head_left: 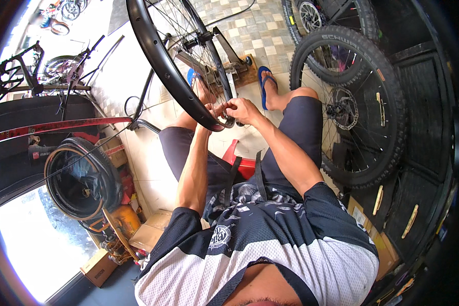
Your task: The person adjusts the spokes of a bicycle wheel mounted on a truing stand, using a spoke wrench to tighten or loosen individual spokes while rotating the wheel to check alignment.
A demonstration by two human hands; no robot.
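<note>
A bare black bicycle wheel (160, 71) with thin spokes stands upright before me, its hub held in a metal truing stand (226, 43) on a wooden base (249, 76). Both my hands meet at the near, lower part of the rim. My left hand (217, 109) reaches in from behind the rim, which hides part of it; its fingertips are pressed together among the spokes. Right beside it, my right hand (243, 110) has its thumb and fingers closed in a pinch near the rim's inner side. Whatever small thing lies between the fingers is too small to make out.
A large wheel with a knobby tyre (392, 102) leans at the right against dark drawers (423, 137). Under me is a red stool (247, 167). To the left are a red tube (61, 127), stacked tyres (115, 178), a cardboard box (150, 229) and bicycle frames (33, 69).
</note>
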